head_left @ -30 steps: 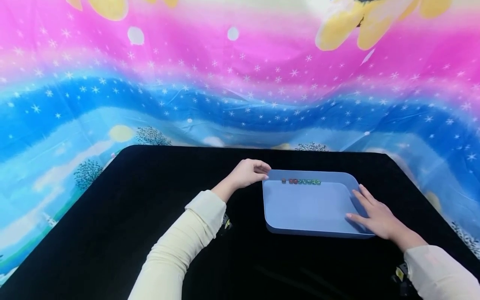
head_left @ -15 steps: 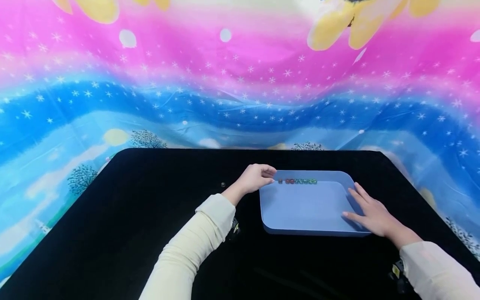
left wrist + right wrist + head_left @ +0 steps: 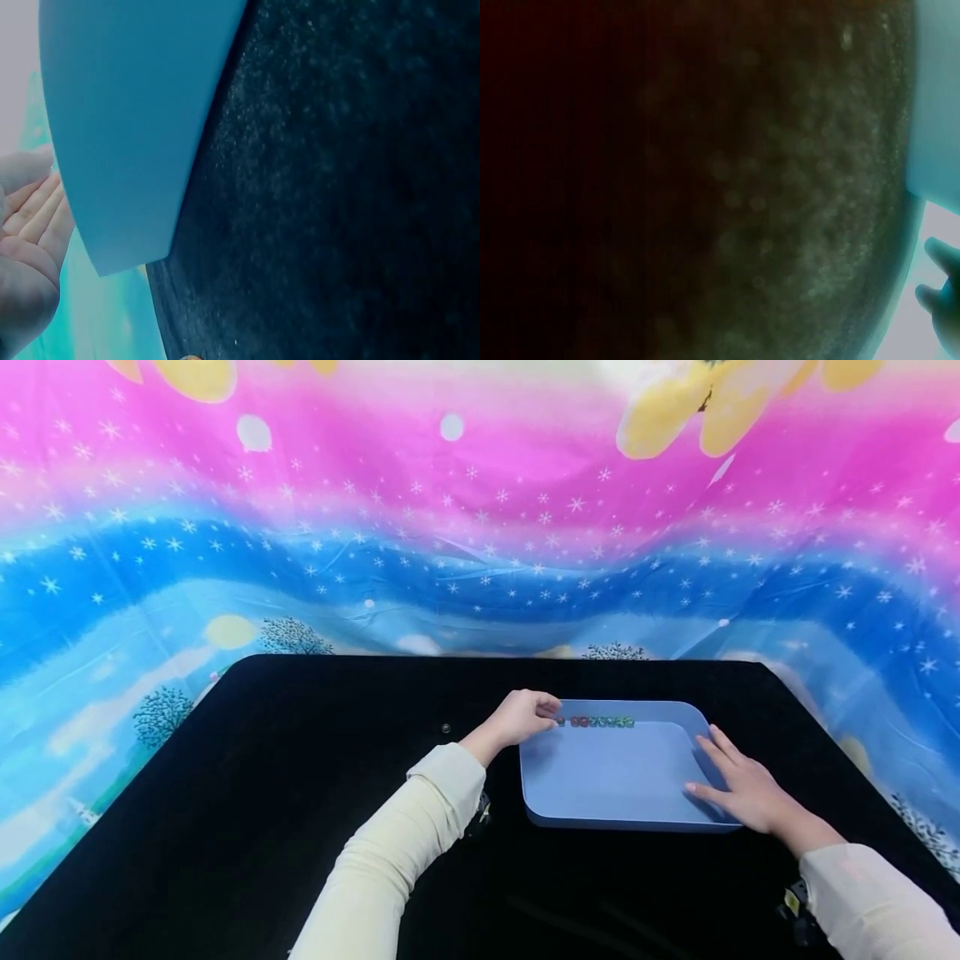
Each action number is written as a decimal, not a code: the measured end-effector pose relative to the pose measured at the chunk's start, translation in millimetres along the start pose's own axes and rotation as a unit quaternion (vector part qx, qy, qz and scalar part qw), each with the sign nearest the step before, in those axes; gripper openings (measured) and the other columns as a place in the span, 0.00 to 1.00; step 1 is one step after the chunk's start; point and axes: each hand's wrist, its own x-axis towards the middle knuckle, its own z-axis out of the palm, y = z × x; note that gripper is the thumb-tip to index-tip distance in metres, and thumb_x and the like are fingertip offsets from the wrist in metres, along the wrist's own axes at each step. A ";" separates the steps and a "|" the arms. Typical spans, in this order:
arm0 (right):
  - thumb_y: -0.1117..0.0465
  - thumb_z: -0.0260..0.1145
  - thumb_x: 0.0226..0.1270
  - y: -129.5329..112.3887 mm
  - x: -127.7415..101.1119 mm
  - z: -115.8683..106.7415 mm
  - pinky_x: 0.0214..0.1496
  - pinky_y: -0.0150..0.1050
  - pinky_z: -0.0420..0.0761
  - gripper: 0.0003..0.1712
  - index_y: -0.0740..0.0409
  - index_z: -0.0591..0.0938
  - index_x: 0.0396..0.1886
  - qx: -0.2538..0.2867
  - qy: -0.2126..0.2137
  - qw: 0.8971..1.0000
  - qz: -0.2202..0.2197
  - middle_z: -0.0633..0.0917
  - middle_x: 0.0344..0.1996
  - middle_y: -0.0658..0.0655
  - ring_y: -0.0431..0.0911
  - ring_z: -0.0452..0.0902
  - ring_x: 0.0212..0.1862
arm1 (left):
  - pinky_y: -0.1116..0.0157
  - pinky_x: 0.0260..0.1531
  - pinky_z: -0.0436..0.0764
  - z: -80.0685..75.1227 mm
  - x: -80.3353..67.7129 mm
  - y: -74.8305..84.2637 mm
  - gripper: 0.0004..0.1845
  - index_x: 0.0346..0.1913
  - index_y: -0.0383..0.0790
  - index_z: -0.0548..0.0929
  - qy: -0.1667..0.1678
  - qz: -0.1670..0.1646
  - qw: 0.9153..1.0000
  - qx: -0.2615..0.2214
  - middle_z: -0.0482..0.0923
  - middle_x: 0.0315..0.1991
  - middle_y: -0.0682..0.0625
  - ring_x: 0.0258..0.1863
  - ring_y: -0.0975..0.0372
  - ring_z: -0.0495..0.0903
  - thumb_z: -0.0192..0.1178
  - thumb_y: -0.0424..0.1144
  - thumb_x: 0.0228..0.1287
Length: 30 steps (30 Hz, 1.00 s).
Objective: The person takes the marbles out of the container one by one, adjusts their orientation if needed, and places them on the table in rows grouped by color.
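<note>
- Left hand (image 3: 521, 717): fingers curled at the tray (image 3: 607, 777) far-left corner, possibly pinching a bead; cannot tell.
- Right hand (image 3: 738, 789): flat, steadying the tray's right rim.
- Beads (image 3: 597, 722): rowed along the far wall; one stray bead (image 3: 446, 727) remains on the table (image 3: 300, 827).

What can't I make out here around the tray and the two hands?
- Beads along the tray's far wall: too small in the head view to count or identify.
- Left hand fingertips: curled over the tray corner, contact hidden.
- Right wrist view: blurred, dark; only a tray edge shows.
- Right hand: palm contact hidden underneath.
</note>
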 end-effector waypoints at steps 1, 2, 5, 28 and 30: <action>0.42 0.54 0.59 0.1 -0.2 0.1 0.50 0.65 0.50 0.47 0.69 0.47 0.64 0.000 0.000 1.000 0.000 0.35 0.64 0.65 0.69 0.40 0.59 | 0.74 0.35 0.74 1.6 1.1 0.5 0.17 0.51 0.37 0.75 -0.002 0.000 1.000 0.006 0.76 0.45 0.48 0.42 0.66 0.74 0.55 0.31 0.57; 0.42 0.54 0.58 0.1 -0.4 0.1 0.50 0.65 0.50 0.47 0.69 0.47 0.64 0.001 0.000 1.000 0.000 0.35 0.64 0.65 0.69 0.40 0.59 | 0.74 0.35 0.74 3.1 2.0 1.1 0.17 0.51 0.37 0.75 -0.004 0.000 1.000 0.010 0.76 0.44 0.49 0.42 0.66 0.74 0.55 0.31 0.57; 0.42 0.54 0.58 0.2 -0.6 0.3 0.49 0.65 0.50 0.47 0.69 0.47 0.64 0.002 0.000 1.000 0.001 0.35 0.64 0.65 0.69 0.41 0.59 | 0.74 0.35 0.73 7.6 4.3 2.5 0.17 0.51 0.38 0.75 -0.011 0.003 1.000 0.022 0.77 0.44 0.49 0.42 0.66 0.74 0.55 0.31 0.57; 0.41 0.54 0.58 -1.1 1.3 -0.3 0.50 0.66 0.50 0.48 0.69 0.47 0.64 -0.001 -0.004 1.000 0.007 0.35 0.64 0.66 0.69 0.41 0.59 | 0.76 0.36 0.72 18.8 20.3 -1.1 0.14 0.47 0.40 0.78 0.007 0.016 0.988 0.151 0.78 0.42 0.53 0.42 0.66 0.75 0.55 0.32 0.57; 0.41 0.54 0.58 -0.7 1.4 0.2 0.49 0.66 0.50 0.48 0.69 0.46 0.64 0.000 -0.004 1.000 0.008 0.34 0.64 0.65 0.69 0.40 0.59 | 0.75 0.36 0.73 19.0 20.7 -0.9 0.14 0.47 0.40 0.78 0.008 0.015 0.987 0.163 0.78 0.42 0.52 0.42 0.66 0.74 0.55 0.32 0.57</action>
